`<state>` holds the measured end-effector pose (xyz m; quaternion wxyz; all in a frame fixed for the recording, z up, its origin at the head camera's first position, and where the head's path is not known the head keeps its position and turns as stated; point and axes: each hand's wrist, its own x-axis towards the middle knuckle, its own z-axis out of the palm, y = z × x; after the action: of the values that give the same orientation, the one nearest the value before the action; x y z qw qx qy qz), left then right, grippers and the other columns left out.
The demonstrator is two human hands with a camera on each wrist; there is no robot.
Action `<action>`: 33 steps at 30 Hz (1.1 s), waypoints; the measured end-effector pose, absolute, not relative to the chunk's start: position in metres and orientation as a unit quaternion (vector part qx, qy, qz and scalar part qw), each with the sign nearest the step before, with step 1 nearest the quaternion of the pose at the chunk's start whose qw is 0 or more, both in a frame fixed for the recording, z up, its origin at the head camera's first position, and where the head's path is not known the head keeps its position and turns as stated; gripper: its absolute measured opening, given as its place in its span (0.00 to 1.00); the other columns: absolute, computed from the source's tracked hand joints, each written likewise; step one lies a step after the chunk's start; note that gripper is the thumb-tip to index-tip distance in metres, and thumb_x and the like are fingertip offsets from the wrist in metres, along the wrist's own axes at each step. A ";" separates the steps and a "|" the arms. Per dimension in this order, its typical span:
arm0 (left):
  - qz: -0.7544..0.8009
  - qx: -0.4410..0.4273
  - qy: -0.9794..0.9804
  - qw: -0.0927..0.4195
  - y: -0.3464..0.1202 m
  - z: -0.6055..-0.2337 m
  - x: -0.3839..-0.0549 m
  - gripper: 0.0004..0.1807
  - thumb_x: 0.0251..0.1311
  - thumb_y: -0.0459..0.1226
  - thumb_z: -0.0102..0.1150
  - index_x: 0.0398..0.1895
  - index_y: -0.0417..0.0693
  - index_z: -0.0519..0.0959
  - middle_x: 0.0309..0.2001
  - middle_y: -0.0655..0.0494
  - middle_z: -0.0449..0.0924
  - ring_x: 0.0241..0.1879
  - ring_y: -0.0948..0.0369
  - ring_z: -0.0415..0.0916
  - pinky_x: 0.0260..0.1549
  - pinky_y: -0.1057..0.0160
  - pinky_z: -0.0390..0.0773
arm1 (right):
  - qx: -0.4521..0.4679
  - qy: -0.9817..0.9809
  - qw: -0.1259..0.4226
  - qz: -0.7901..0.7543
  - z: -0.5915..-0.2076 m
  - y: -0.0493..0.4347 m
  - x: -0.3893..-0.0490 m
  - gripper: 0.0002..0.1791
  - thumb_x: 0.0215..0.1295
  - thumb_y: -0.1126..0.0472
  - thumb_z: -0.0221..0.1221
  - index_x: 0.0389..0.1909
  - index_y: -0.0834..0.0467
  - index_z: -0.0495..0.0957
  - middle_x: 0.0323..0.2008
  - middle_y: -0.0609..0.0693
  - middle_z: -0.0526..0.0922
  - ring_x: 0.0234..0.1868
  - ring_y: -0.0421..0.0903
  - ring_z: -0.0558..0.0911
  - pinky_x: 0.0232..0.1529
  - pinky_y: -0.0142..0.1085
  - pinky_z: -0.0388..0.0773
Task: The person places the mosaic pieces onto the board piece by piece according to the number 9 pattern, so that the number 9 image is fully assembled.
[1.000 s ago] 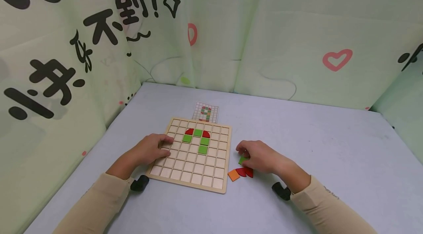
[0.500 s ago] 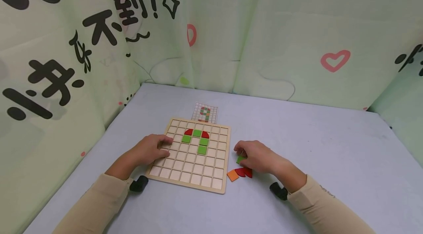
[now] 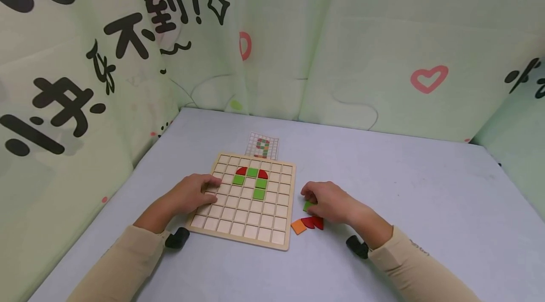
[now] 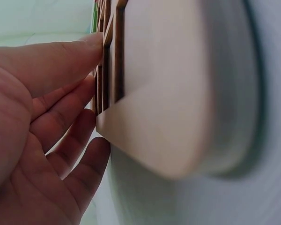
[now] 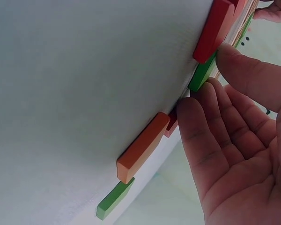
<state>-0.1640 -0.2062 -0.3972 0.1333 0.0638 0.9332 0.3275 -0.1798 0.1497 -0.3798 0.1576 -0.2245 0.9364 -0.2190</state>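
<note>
Pickup of a green tile (image 3: 307, 206) appears to be the step in hand, and the pattern on the grid board (image 3: 241, 214) looks only partly built. The board lies on the table (image 3: 396, 181) between the hands, with the printed card (image 3: 262, 146) at its far edge. Six pieces sit in cells near the far side: four green squares (image 3: 259, 194) and two red corner pieces (image 3: 263, 175). The green tile is on the table side of the work, just right of the board and partly covered by the right hand (image 3: 329, 201). Grip, right: narrow; thumb and fingertips close on the green tile in what reads as a pinch, though firmness cannot be told. Loose red pieces (image 3: 317, 222) and an orange tile (image 3: 298, 226) lie just nearer the person. The right wrist view also shows a further green piece (image 5: 114, 199) lying apart from the fingertips. Grip, left: relaxed and spread; the left hand (image 3: 193, 193) rests at the left edge of the board, apparently steadying it. The next move probably calls for lifting the tile, carrying it over the right rim and seating it flat, square to the grid; the exact cell cannot be confirmed, since the card prints too small.
</note>
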 end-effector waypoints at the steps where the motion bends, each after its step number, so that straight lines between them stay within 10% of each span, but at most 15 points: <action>1: 0.329 0.062 0.933 0.134 -0.206 -0.397 -0.164 0.24 0.63 0.35 0.65 0.63 0.42 0.77 0.66 0.40 0.71 0.69 0.42 0.62 0.65 0.42 0.64 | -0.223 0.937 0.158 -0.218 -0.380 0.149 -0.180 0.15 0.59 0.69 0.66 0.48 0.60 0.79 0.37 0.45 0.81 0.41 0.45 0.78 0.47 0.40 0.79; 33: 0.333 0.064 0.932 0.130 -0.207 -0.400 -0.165 0.24 0.63 0.35 0.66 0.63 0.41 0.77 0.66 0.42 0.72 0.69 0.43 0.62 0.65 0.43 0.64 | -0.235 0.944 0.159 -0.171 -0.377 0.144 -0.177 0.15 0.60 0.68 0.64 0.48 0.54 0.81 0.38 0.44 0.82 0.44 0.46 0.79 0.48 0.43 0.78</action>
<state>-0.1652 -0.2066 -0.3996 0.1301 0.0638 0.9318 0.3327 -0.1768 0.1441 -0.3775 0.1590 -0.2347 0.9435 -0.1714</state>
